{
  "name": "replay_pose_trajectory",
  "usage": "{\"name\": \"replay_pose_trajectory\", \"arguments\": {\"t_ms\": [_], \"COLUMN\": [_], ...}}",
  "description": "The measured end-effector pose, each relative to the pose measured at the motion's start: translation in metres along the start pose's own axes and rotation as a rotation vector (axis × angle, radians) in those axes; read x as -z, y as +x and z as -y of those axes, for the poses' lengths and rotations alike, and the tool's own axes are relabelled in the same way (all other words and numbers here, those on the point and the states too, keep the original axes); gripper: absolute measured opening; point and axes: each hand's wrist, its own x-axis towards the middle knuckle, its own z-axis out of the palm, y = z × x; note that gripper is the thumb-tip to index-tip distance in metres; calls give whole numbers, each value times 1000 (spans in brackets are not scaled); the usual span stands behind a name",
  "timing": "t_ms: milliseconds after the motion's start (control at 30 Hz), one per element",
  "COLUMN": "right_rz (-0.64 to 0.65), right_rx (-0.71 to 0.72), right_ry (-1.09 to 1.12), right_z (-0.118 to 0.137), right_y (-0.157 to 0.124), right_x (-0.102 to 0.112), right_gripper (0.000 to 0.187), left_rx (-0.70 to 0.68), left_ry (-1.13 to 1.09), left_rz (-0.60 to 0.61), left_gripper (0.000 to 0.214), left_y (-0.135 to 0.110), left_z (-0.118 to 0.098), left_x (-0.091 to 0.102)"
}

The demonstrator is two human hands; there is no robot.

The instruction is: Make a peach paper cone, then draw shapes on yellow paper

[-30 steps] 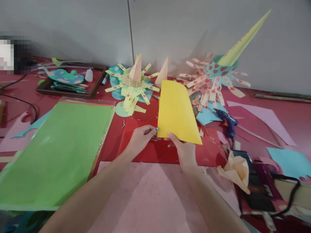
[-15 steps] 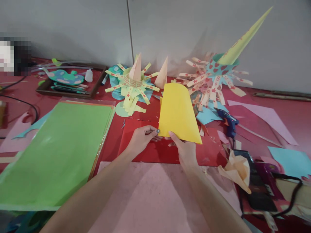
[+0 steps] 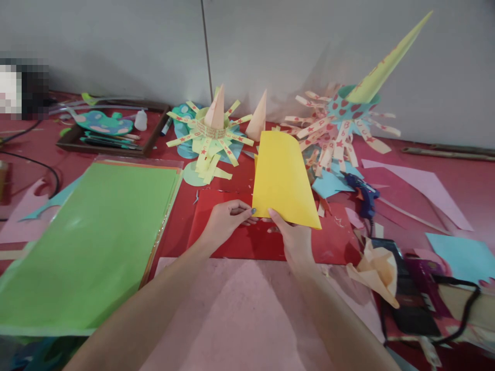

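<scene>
A bent sheet of yellow paper [image 3: 284, 175] is held up by its near edge, its far end curving over. My left hand [image 3: 231, 219] pinches the lower left corner between thumb and fingers. On the near edge, the thumb of my right hand [image 3: 292, 234] lies on top, with the fingers underneath and mostly hidden. Below both hands lies a red sheet [image 3: 232, 245] on the table.
Left lies a green paper pack [image 3: 88, 232], with a wooden tray [image 3: 104, 150] behind it. Decorated paper crowns [image 3: 212, 129] and a peach cone [image 3: 258, 118] stand along the wall. Right are a blue glue gun [image 3: 363, 195], crumpled peach paper [image 3: 377, 270] and a black cord [image 3: 469, 304].
The yellow paper's far edge has risen very slightly. Both hands keep their hold in nearly the same place.
</scene>
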Motion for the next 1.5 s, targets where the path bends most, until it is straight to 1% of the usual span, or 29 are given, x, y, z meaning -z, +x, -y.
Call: {"name": "replay_pose_trajectory", "arguments": {"t_ms": [300, 767, 867, 1033, 1200, 1267, 1333, 1400, 1467, 1500], "right_rz": [3, 2, 3, -7, 23, 52, 121, 270, 437, 497], "right_rx": [-8, -10, -1, -6, -12, 1, 5, -37, -113, -149], "right_ry": [14, 25, 23, 6, -9, 15, 57, 106, 166, 200], "right_z": [0, 0, -1, -2, -4, -6, -9, -11, -11, -10], "right_y": [0, 0, 0, 1, 1, 0, 0, -2, -3, -4], "right_x": [0, 0, 0, 0, 0, 0, -2, -5, -9, -11], "right_gripper": [49, 43, 47, 51, 55, 57, 56, 50, 44, 44], "left_rx": [25, 30, 29, -17, -46, -63, -74, -77, -77, -77], "left_ry": [-14, -38, -25, 7, 7, 9, 8, 4, -1, -5], "left_rz": [-10, -2, 6, 33, 48, 50, 71, 107, 148, 161], "left_gripper": [13, 11, 12, 13, 14, 15, 16, 17, 18, 19], "left_y": [2, 2, 1, 1, 1, 0, -1, -2, -3, -3], "left_z": [1, 1, 1, 1, 2, 2, 2, 3, 4, 4], "left_x": [0, 0, 0, 0, 0, 0, -2, -5, -7, -8]}}
